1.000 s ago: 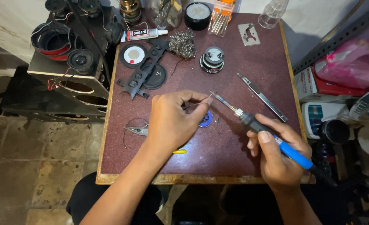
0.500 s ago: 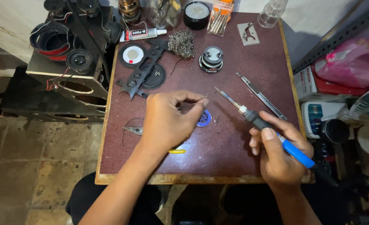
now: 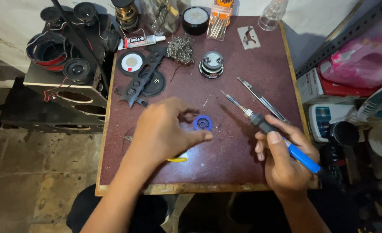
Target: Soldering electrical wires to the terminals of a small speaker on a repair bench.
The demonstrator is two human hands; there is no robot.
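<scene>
1. On the maroon worktop [image 3: 251, 172]: one blue spool [image 3: 202, 123] lies flat near centre, just beside the left hand's fingertips.
2. Left hand [image 3: 163, 131]: palm down, fingers loosely curled, thumb and forefinger arched over the spool; whether they touch it, cannot tell.
3. Right hand [image 3: 286, 159]: closed round one soldering iron [image 3: 268, 127] with a blue and black handle, tip raised, pointing up-left.
4. Also counted: one tweezers [image 3: 262, 100] right of the iron; one steel-wool wad [image 3: 180, 48]; one glue tube [image 3: 141, 42]; one yellow-handled tool [image 3: 176, 159] under the left hand.
</scene>
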